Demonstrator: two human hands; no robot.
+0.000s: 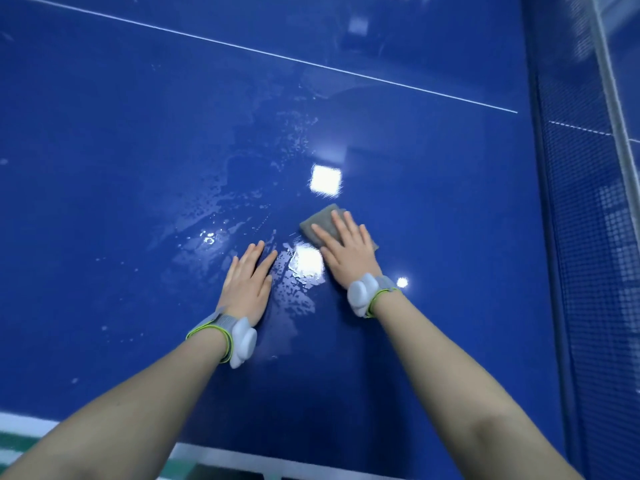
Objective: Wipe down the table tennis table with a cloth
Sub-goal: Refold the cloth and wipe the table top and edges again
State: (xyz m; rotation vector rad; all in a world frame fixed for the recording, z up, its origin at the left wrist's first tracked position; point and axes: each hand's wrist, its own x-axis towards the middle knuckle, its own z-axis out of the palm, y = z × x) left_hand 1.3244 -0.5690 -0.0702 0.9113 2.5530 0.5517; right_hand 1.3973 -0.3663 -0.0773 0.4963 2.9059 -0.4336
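Our right grip [346, 245] presses flat, fingers spread, on the grey cloth [320, 220]; the left grip [247, 284] rests released on the bench [104, 168]. We judge only the wet middle patch [242, 188] wiped, most remaining.

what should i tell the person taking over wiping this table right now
Right hand: flat, fingers spread, pressing the grey cloth onto the blue table, not gripping it.
Left hand: flat and empty, bracing on the table beside the wet patch.
Net runs along the right side.
Done: wet streaks and droplets cover the area ahead of and between the hands, so that part looks wiped.
Left: the far-left surface, the strip beyond the white line and the strip by the net look dry and probably still need wiping.
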